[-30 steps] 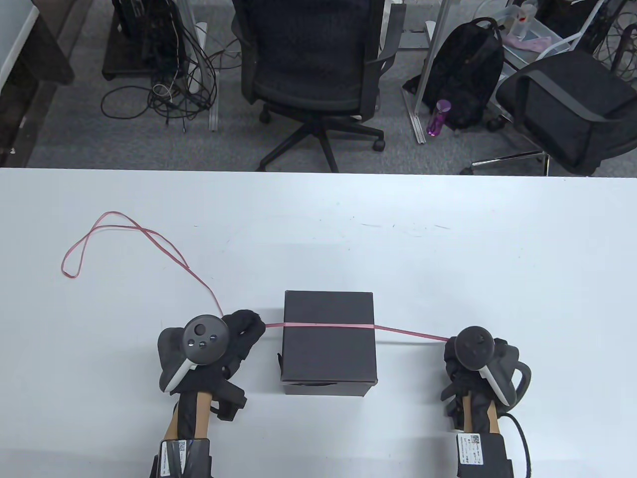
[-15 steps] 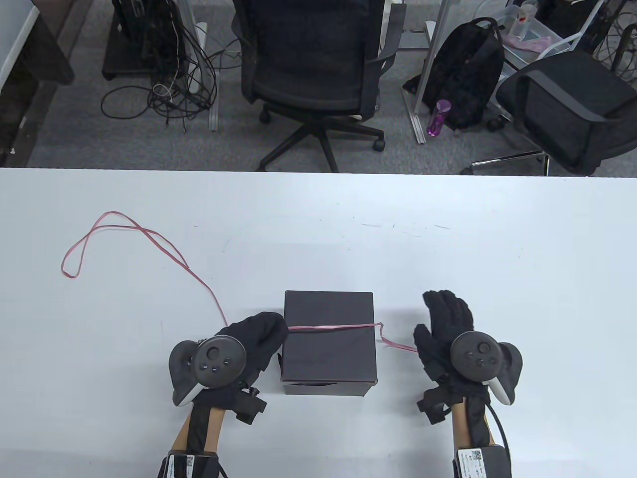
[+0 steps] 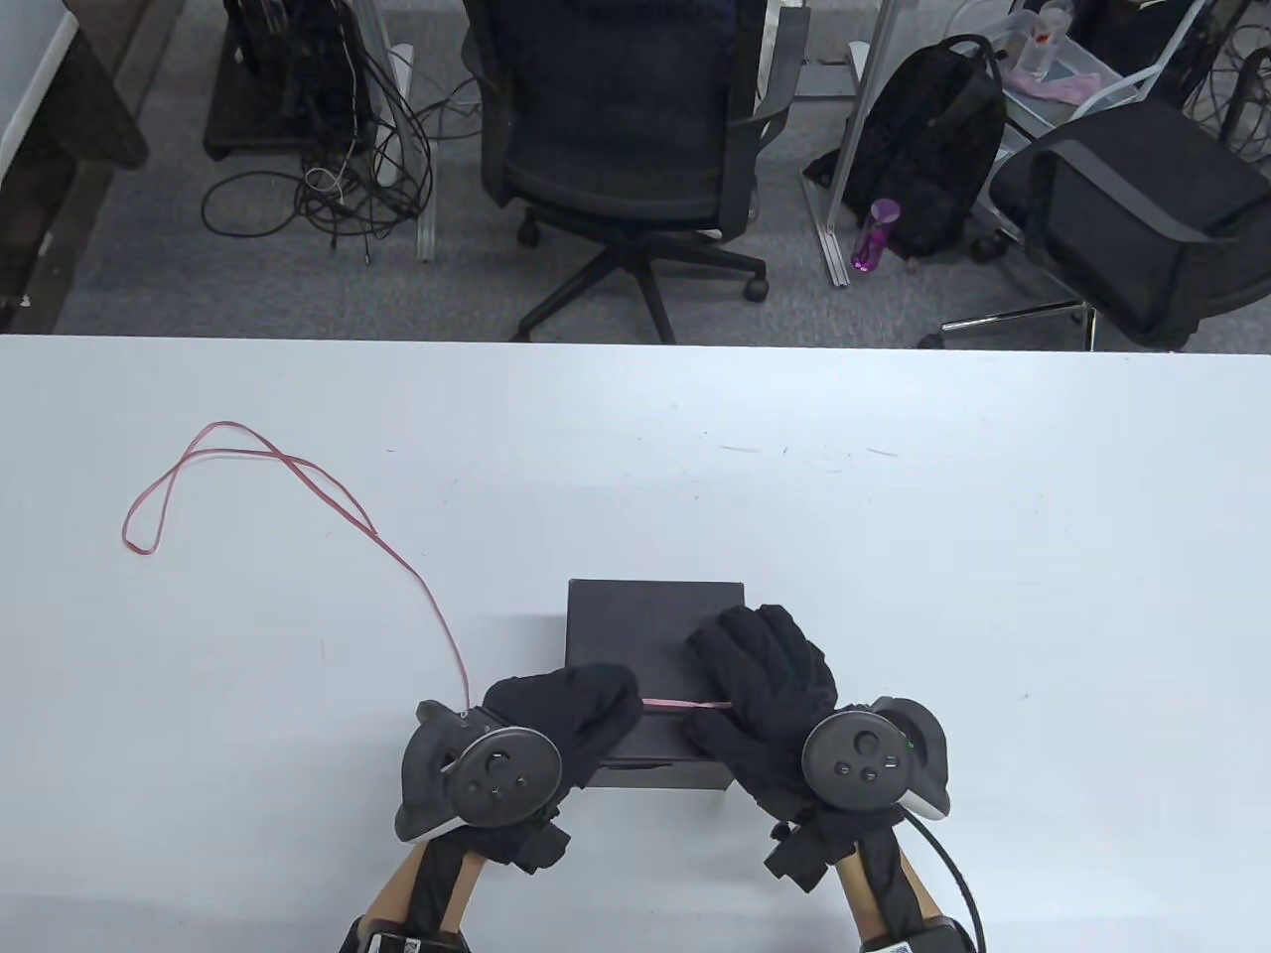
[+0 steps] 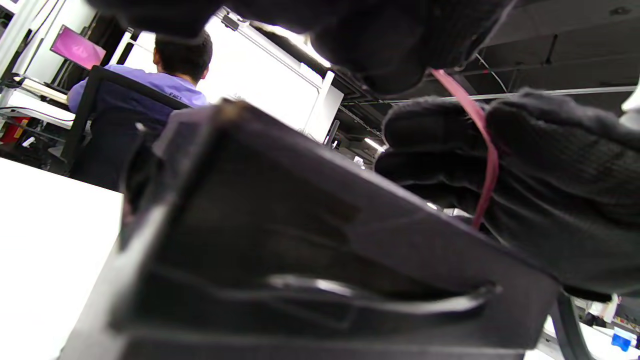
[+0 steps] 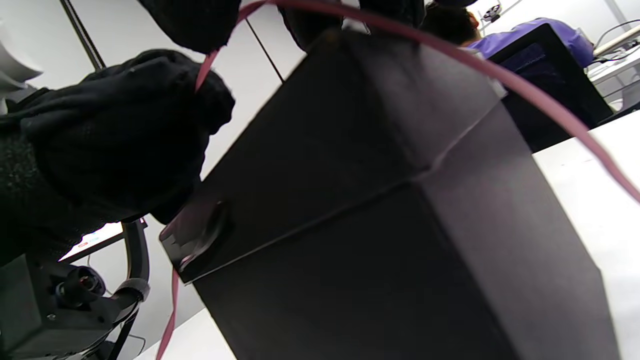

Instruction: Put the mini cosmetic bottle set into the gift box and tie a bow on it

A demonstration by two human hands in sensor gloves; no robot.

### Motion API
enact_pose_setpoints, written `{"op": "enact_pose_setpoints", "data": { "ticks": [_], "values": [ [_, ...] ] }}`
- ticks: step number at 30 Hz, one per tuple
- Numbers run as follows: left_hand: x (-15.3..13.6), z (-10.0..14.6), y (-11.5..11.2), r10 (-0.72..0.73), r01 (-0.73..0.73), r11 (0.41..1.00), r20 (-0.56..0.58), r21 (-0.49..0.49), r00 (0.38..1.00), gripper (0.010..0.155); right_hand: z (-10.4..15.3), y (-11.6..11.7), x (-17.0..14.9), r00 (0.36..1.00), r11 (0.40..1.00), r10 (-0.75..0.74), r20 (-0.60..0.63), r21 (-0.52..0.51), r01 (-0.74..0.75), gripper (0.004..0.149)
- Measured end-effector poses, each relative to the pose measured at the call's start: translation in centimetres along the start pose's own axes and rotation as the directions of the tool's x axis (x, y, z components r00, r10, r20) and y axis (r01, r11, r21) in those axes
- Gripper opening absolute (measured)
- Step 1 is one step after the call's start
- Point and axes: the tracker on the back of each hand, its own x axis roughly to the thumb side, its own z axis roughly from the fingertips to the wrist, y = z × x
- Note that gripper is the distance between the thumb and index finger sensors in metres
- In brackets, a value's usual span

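A closed black gift box (image 3: 635,625) stands near the table's front edge; no bottles show. A thin red ribbon (image 3: 685,705) crosses its near top edge between my two hands. My left hand (image 3: 581,705) sits at the box's near left corner, fingers curled, pinching the ribbon (image 4: 487,150). From there the ribbon trails left to a loose loop (image 3: 149,496). My right hand (image 3: 760,665) lies over the right half of the lid, and the ribbon (image 5: 500,70) passes between its thumb and fingers (image 5: 195,20). The box (image 5: 400,200) fills both wrist views.
The white table (image 3: 993,556) stretches wide on both sides of the box. Beyond its far edge stand two office chairs (image 3: 626,109), a black backpack (image 3: 933,149) and a purple bottle (image 3: 874,233) on the floor.
My right hand let go of the taut ribbon, opened, then moved left onto the lid and took the ribbon there. My left hand slid right to the box's corner.
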Motion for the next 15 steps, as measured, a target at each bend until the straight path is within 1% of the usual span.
{"op": "enact_pose_setpoints", "data": {
  "ticks": [4, 9, 12, 13, 15],
  "values": [
    [0.5, 0.0, -0.5, -0.02, 0.02, 1.0, 0.021, -0.002, 1.0, 0.042, -0.1, 0.1, 0.9, 0.999, 1.0, 0.025, 0.03, -0.006, -0.025, 0.069],
    [0.9, 0.0, -1.1, -0.031, 0.031, 1.0, 0.047, 0.005, 0.998, 0.042, 0.0, 0.2, 0.9, 1.0, 1.0, -0.022, -0.002, -0.022, 0.022, 0.063],
    [1.2, 0.0, -1.2, -0.039, 0.038, 0.999, 0.057, 0.01, 0.998, 0.042, -0.2, 0.3, 0.9, 0.999, 0.999, -0.039, -0.001, 0.01, 0.039, 0.062],
    [1.2, 0.0, -1.2, -0.04, 0.039, 0.999, 0.058, 0.015, 0.998, 0.042, -0.2, 0.3, 1.0, 0.999, 0.999, -0.04, 0.003, 0.032, 0.04, 0.059],
    [1.2, 0.0, -1.2, -0.039, 0.038, 0.999, 0.058, 0.016, 0.998, 0.042, -0.3, 0.3, 1.0, 0.999, 0.999, -0.041, 0.013, 0.037, 0.04, 0.051]
  ]
}}
